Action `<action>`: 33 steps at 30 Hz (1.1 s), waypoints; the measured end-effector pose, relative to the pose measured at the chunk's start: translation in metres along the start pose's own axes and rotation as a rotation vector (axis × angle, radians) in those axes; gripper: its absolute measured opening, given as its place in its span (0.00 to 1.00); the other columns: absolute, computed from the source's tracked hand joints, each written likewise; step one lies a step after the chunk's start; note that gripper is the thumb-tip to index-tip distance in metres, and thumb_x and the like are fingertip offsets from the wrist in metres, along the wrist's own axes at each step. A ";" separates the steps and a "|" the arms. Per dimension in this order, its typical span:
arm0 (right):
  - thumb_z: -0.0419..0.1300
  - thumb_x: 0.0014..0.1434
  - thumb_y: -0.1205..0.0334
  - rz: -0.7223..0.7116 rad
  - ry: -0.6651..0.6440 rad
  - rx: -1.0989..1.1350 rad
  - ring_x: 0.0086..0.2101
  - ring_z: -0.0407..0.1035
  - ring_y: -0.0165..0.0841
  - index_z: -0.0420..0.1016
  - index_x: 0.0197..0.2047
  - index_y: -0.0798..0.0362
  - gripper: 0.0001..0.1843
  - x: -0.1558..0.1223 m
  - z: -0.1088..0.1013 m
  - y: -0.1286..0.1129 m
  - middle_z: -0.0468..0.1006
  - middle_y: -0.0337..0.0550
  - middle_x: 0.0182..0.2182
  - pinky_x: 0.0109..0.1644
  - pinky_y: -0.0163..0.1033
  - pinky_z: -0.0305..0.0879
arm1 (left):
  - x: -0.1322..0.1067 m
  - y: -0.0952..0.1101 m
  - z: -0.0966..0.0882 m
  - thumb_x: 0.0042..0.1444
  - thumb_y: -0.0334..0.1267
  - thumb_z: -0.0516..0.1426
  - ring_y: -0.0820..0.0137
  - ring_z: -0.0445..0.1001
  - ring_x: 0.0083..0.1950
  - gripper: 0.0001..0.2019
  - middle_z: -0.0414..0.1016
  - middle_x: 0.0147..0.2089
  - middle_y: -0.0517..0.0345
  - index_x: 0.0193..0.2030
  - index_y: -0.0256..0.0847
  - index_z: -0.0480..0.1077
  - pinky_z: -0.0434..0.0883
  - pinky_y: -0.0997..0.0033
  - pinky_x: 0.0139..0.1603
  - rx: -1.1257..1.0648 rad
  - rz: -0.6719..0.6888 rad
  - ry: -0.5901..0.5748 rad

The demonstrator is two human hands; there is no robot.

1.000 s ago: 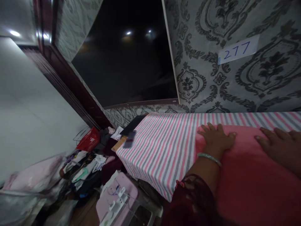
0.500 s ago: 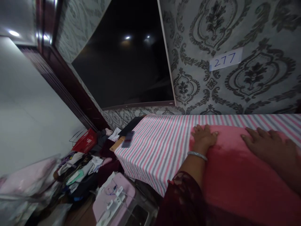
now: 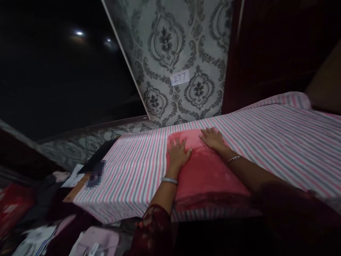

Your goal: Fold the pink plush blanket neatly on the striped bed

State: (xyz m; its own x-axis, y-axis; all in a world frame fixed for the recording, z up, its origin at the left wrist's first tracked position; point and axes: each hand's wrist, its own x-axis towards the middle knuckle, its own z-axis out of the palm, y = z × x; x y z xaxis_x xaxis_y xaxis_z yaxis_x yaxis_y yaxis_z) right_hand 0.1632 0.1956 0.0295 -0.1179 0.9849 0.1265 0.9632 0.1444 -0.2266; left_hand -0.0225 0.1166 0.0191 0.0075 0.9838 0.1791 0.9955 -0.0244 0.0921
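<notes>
A folded red plush cloth, perhaps a blanket, lies flat on a table draped in a striped pink, grey and white cover. My left hand presses on its left edge, fingers spread, with a bangle on the wrist. Over the far right corner of the red cloth rests my right hand, palm down with fingers stretched out. Neither hand grips anything. The near edge of the cloth shows stacked layers by the table's front side.
A large dark television hangs on the patterned wall at left. A paper marked 277 is stuck to the wallpaper. At the table's left end sits a blurred-out dark item. Piled clothes and a pink case are below left.
My view has swung to the right, showing more of the striped cover and a dark red panel. Both hands still lie spread on the red cloth, the left now further in from its edge.
</notes>
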 end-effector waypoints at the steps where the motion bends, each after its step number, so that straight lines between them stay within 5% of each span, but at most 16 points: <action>1: 0.41 0.70 0.47 -0.012 -0.012 -0.001 0.69 0.48 0.51 0.58 0.73 0.48 0.33 -0.006 -0.001 0.001 0.56 0.52 0.71 0.68 0.65 0.49 | 0.001 0.000 0.000 0.65 0.64 0.42 0.39 0.45 0.77 0.37 0.46 0.79 0.47 0.76 0.50 0.51 0.53 0.30 0.69 -0.003 -0.002 0.004; 7: 0.43 0.69 0.41 -0.319 0.115 -0.034 0.71 0.45 0.52 0.54 0.75 0.42 0.35 -0.053 0.024 0.022 0.50 0.44 0.74 0.69 0.66 0.47 | -0.001 0.003 0.001 0.65 0.63 0.43 0.40 0.44 0.77 0.37 0.44 0.79 0.47 0.76 0.50 0.50 0.53 0.31 0.70 0.002 -0.005 0.019; 16: 0.48 0.68 0.45 -0.261 0.119 0.065 0.70 0.47 0.49 0.62 0.71 0.44 0.31 -0.057 0.026 0.043 0.55 0.45 0.72 0.70 0.63 0.47 | -0.009 -0.015 -0.017 0.62 0.55 0.54 0.48 0.38 0.79 0.35 0.39 0.80 0.51 0.74 0.51 0.54 0.47 0.38 0.74 -0.288 -0.102 -0.104; 21: 0.52 0.64 0.49 -0.065 0.138 0.348 0.68 0.55 0.47 0.61 0.70 0.51 0.34 -0.065 0.028 0.083 0.59 0.51 0.70 0.68 0.57 0.57 | -0.063 -0.043 -0.017 0.49 0.45 0.67 0.53 0.56 0.75 0.37 0.61 0.73 0.43 0.67 0.41 0.66 0.54 0.53 0.74 -1.033 -0.250 0.104; 25: 0.53 0.62 0.48 0.105 0.158 0.579 0.55 0.72 0.47 0.60 0.71 0.56 0.38 -0.092 0.025 0.105 0.75 0.55 0.59 0.61 0.51 0.67 | -0.122 -0.054 -0.018 0.46 0.43 0.71 0.53 0.72 0.65 0.34 0.73 0.64 0.43 0.61 0.41 0.70 0.65 0.51 0.69 -1.690 -0.465 0.073; 28: 0.54 0.62 0.46 0.179 0.128 0.681 0.47 0.76 0.45 0.61 0.71 0.55 0.38 -0.115 0.021 0.107 0.80 0.54 0.50 0.54 0.48 0.71 | -0.154 -0.054 -0.025 0.45 0.38 0.72 0.55 0.76 0.60 0.31 0.80 0.55 0.43 0.57 0.39 0.72 0.67 0.52 0.68 -1.880 -0.590 0.013; 33: 0.58 0.60 0.43 0.248 0.049 0.824 0.43 0.77 0.43 0.63 0.70 0.52 0.39 -0.135 0.015 0.106 0.81 0.51 0.45 0.50 0.46 0.73 | -0.173 -0.036 -0.034 0.47 0.40 0.71 0.55 0.76 0.61 0.27 0.81 0.55 0.45 0.55 0.39 0.76 0.69 0.55 0.67 -1.950 -0.518 -0.056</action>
State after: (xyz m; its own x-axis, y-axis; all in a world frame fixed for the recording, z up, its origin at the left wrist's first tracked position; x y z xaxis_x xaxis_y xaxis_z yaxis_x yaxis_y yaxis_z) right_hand 0.2780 0.0798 -0.0264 0.1014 0.9947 0.0178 0.4752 -0.0327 -0.8793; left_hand -0.0626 -0.0583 0.0179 -0.1487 0.9622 -0.2281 -0.5096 0.1232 0.8516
